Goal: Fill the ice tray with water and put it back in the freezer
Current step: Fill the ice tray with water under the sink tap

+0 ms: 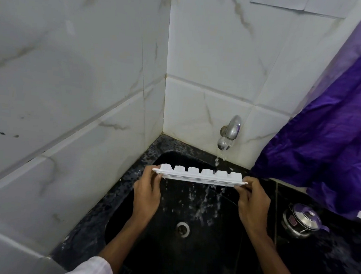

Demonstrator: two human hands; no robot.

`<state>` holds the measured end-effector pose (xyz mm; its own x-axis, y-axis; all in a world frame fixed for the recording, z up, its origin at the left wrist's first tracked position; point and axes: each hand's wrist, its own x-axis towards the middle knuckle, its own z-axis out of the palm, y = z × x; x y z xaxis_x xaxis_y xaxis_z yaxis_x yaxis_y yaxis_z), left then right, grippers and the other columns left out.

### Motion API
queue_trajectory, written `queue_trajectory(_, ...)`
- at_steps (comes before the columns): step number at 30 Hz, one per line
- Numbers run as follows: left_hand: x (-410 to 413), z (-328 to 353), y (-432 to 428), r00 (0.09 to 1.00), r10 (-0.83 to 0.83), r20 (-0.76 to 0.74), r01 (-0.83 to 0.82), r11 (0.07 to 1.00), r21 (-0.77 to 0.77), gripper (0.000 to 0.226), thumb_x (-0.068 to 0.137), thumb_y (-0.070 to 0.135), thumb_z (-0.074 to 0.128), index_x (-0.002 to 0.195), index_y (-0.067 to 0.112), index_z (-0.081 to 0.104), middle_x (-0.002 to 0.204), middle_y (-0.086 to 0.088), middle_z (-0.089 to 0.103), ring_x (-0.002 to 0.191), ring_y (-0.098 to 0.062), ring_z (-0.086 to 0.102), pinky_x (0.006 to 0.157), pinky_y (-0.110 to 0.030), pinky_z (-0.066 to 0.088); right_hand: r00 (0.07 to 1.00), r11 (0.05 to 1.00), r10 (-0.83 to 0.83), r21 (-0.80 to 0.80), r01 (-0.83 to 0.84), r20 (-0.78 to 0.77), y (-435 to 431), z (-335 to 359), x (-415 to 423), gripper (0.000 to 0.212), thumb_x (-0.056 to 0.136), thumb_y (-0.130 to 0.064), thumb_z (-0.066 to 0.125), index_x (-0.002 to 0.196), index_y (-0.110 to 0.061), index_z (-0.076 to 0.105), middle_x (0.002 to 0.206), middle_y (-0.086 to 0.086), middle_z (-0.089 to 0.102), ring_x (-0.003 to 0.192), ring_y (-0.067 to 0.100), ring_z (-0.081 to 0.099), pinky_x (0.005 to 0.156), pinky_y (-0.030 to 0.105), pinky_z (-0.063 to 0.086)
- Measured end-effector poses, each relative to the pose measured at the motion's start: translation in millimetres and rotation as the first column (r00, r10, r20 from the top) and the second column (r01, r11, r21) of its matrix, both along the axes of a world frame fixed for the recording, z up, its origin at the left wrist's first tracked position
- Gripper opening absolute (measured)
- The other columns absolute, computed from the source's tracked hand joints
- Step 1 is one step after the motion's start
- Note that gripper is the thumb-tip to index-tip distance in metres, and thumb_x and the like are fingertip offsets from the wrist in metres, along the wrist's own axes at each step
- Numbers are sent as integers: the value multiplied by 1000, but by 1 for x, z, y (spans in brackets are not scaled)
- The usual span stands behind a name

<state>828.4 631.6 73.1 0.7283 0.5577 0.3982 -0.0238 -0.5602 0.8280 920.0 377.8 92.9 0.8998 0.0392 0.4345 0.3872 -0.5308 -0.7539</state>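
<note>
Pale cloth first: saw a striped sleeve (93,267) lowest in view, over the left forearm. Found both bare forearms reaching out above a black sink (162,259), with a steel drain (182,229) in its floor. Noted a speckled black stone desk (83,232) round the basin on the left and at the far corner.

Further out, saw the left grip (146,195) closed on the left end of the white ice tray (200,175), fingers curled at its rim. Saw the right grip (253,203) closed likewise on the right end, pinching the rim. Found the tray held in the air over the sink, between the two grips, just below and in front of the tap. Saw it tipped, with the moulded undersides of its cups showing above the rim. Caught water (207,200) falling from its lower edge into the basin.

Off to the right, on the dark desk, noted a lidded steel pot (303,219), well apart from the tray.

Beyond the tray, saw a chrome tap (230,131) on the wall, running a thin stream. Behind that, found white marbled wall tiles (201,63) meeting in a corner. Saw purple cloth (335,137) hanging down the right side.
</note>
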Motion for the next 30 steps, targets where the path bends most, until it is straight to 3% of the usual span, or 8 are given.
queue_trajectory(4,-1,0,3,999,-30,-28,30,1000,6,7,98,10,58,104,11,61,87,12,67,78,-1,64,70,-24,52,994,999,19,-45,-23,-107,-3,-9,-10,23,82,4,69,93,-15,62,80,-8,65,79,2,65,70,4,43)
queue_trajectory(7,-3,7,8,999,-26,26,24,998,62,7,98,10,56,103,8,61,84,6,67,74,-6,61,64,-8,43,999,999,6,-40,-7,-36,-6,-10,-18,22,81,3,70,91,-14,62,80,-4,67,79,-5,62,71,2,41)
queue_trajectory(10,-4,5,14,997,-76,-14,77,995,64,5,98,9,57,101,8,61,85,3,68,76,-5,63,69,-15,48,953,990,89,-81,-118,-291,-10,-20,-21,28,79,-1,75,90,-21,59,86,-5,69,83,-5,64,77,14,51)
queue_trajectory(16,5,8,10,950,-210,-229,244,961,131,16,101,13,47,89,20,54,78,9,55,75,-3,57,65,-13,40,901,952,229,-109,-287,-369,0,-14,-43,84,76,-36,81,145,-31,34,140,-18,32,129,-3,31,103,20,29)
queue_trajectory(21,17,25,-12,838,-392,-380,534,733,421,28,90,9,52,113,23,52,99,1,57,90,-15,54,74,-33,49,825,914,362,-7,-405,-434,35,-5,-52,52,86,-42,69,134,-32,50,110,-19,61,106,0,60,81,10,44)
queue_trajectory(24,22,31,-30,858,-434,-274,512,764,392,37,94,9,55,129,17,56,124,-5,60,114,-18,57,94,-35,52,886,949,280,-33,-314,-370,41,-8,-52,22,90,-37,63,110,-27,62,88,-12,67,86,6,66,72,20,50)
queue_trajectory(27,15,32,-41,942,-327,-75,336,914,228,46,98,24,56,143,17,48,147,1,48,137,-9,41,115,-25,34,878,945,191,323,-45,-438,36,-10,-52,20,88,-31,69,108,-28,66,95,-10,72,90,5,69,76,24,56)
queue_trajectory(30,-9,14,-50,989,-84,-118,66,986,-150,51,98,27,58,146,19,43,147,6,46,135,-7,42,112,-30,37,791,627,311,739,245,-526,28,-7,-51,27,88,-22,69,115,-19,66,107,-1,74,98,17,71,86,41,56)
